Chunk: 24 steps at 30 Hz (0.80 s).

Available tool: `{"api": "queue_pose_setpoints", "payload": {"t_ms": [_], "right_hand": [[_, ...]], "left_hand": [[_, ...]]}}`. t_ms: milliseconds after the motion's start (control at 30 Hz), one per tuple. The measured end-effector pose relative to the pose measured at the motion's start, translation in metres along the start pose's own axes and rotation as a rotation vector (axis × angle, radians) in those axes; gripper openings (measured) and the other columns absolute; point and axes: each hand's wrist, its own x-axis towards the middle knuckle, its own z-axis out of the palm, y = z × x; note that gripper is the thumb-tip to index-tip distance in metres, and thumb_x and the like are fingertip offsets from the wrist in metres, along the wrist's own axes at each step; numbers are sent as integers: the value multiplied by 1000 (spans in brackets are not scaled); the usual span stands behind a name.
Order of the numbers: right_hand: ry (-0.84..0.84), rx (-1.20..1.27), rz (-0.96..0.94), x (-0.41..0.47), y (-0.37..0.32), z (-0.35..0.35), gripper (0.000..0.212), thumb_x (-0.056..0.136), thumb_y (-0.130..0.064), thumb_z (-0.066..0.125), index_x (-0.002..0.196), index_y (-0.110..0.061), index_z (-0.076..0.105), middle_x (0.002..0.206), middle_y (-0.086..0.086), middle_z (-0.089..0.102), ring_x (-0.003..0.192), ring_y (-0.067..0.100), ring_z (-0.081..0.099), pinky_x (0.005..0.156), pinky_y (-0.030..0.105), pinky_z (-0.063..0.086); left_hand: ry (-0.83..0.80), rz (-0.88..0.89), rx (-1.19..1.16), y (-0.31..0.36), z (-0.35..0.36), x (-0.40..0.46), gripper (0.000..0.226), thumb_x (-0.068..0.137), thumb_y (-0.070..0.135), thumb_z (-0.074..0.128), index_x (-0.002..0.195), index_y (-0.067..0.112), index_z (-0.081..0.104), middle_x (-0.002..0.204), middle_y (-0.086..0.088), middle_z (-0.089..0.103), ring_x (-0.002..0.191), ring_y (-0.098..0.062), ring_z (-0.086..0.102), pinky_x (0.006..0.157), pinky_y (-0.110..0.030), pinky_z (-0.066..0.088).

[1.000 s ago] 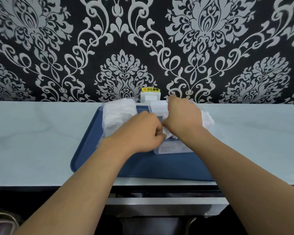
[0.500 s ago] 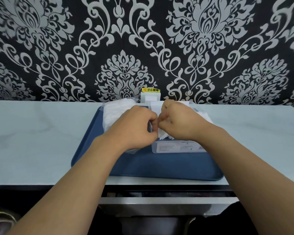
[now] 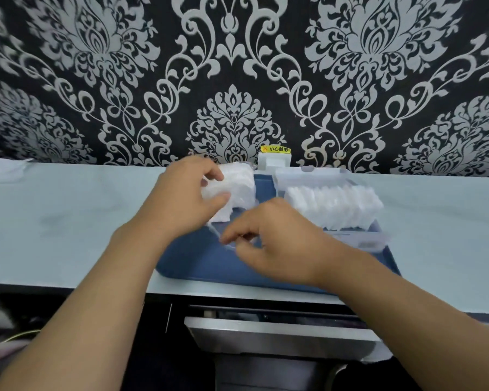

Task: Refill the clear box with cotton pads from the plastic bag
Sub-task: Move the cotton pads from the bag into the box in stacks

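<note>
A clear box [image 3: 370, 241] sits on the right side of a blue tray [image 3: 198, 263], lid open toward the wall, with a row of white cotton pads [image 3: 333, 204] standing in it. On the tray's left lies the plastic bag [image 3: 242, 187] holding more white pads. My left hand [image 3: 181, 198] grips the bag and its pads from the left, thumb pressed on the front. My right hand [image 3: 268, 244] hovers low over the tray in front of the bag, fingers curled and pinched at the thin clear edge of the bag's opening.
The tray rests on a pale blue counter [image 3: 62, 215] against a black and silver patterned wall. A small white socket box [image 3: 274, 160] with a yellow label stands behind the tray. A white cloth [image 3: 6, 167] lies far left. A grey drawer [image 3: 280, 334] juts out below.
Both hands left the box, where they had been working together on the pads, and shifted left to the bag. The row of pads in the box is now uncovered.
</note>
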Motion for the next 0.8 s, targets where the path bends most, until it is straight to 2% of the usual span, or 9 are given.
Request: {"api": "queue_pose_setpoints", "payload": {"t_ms": [33,100,233,300,400,467,567,633,800], "right_hand": [[-51,-48,12,4,0,11,20,86,-8,52,89,-11,71,79,3,68,70,22,58,69,34,49],[-43,-122,72,13,7,27,9,93,-6,48,89,-6,56,87,7,57,76,29,53,67,40,44],[65,-90,257,31,20,29,26,91,1,48,95,-18,31,86,-3,35,80,22,38,57,27,27],[70,-56,294,38,24,28,25,90,-2,51,106,-17,38,98,4,44,86,27,45,64,29,35],[31,-72,343,45,26,30,50,94,-14,60,140,-7,41,141,12,47,116,31,57,95,42,47],[58,-90,358,49,26,29,47,94,-17,63,137,-9,47,140,12,51,117,32,58,98,44,46],[116,-75,392,53,25,33,36,91,-17,66,124,-11,53,127,9,56,108,32,58,91,44,49],[141,-73,393,54,24,36,33,90,-15,65,121,-12,54,125,7,57,109,32,58,91,44,49],[209,-7,308,55,26,31,33,89,-13,59,122,-18,58,122,2,65,106,30,62,90,44,50]], "left_hand": [[44,-12,-53,-1,0,-1,7,83,28,74,88,24,73,88,13,69,80,-13,68,80,-38,56],[94,-27,-122,-3,1,-2,12,88,26,69,79,22,76,72,10,72,69,-13,69,75,-39,58],[129,-43,-206,-1,5,-2,13,91,18,68,81,19,76,66,10,70,64,-11,68,70,-39,60],[163,-54,-210,1,7,-1,8,91,18,69,85,20,75,70,10,69,63,-10,65,68,-38,59],[139,-204,-52,-2,9,-2,11,88,31,70,95,22,68,85,8,67,77,-16,63,72,-29,49],[40,-315,79,-6,11,-2,26,91,41,64,94,16,67,90,3,68,85,-22,62,73,-30,44],[-52,-306,26,-9,16,0,36,100,33,51,82,7,68,76,-7,68,78,-30,62,67,-36,47],[1,-268,21,-7,17,1,34,100,24,46,77,8,65,73,-7,64,74,-30,59,61,-34,41],[75,-206,2,-2,18,2,36,102,23,39,86,12,69,84,-5,69,80,-28,60,74,-41,50]]}}
